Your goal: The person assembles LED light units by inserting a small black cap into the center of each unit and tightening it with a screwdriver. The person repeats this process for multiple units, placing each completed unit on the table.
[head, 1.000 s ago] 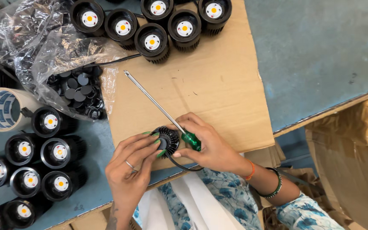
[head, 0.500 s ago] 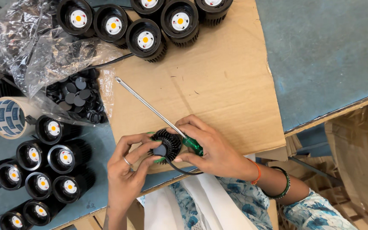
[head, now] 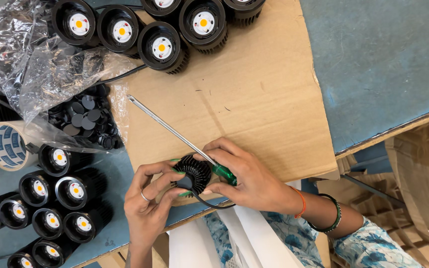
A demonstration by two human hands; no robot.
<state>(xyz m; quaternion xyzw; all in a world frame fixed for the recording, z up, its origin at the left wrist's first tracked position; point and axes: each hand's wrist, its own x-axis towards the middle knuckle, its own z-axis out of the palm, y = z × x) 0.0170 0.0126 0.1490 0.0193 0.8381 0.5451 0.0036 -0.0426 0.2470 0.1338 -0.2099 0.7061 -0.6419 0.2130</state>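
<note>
The head view looks down on a blue-grey workbench (head: 388,64) with a large sheet of cardboard (head: 254,99) laid over its middle. Along the top edge of the cardboard stands a row of finished black downlight units (head: 161,47), each with a white reflector and a yellow emitter showing; a second cluster of like units (head: 58,196) sits at the lower left, beside a roll of tape (head: 6,145). A clear plastic bag (head: 35,64) at the upper left holds small black parts (head: 83,114). Judging by these two groups, many units are already put together, and the one in hand is not yet among them.

That one is a black finned heat-sink housing (head: 194,173), lying at the near edge of the cardboard between both hands, with a black lead (head: 209,203) trailing from under it. The left hand (head: 147,203) cups it from the left, thumb and fingers closed around its rim. The right hand (head: 247,178) presses on it from the right and is also clamped on the green handle of a long screwdriver (head: 175,131), whose shaft points up and left, away from the housing. Whether a reflector or emitter is fitted inside cannot be told, since the fingers cover its face.
</note>
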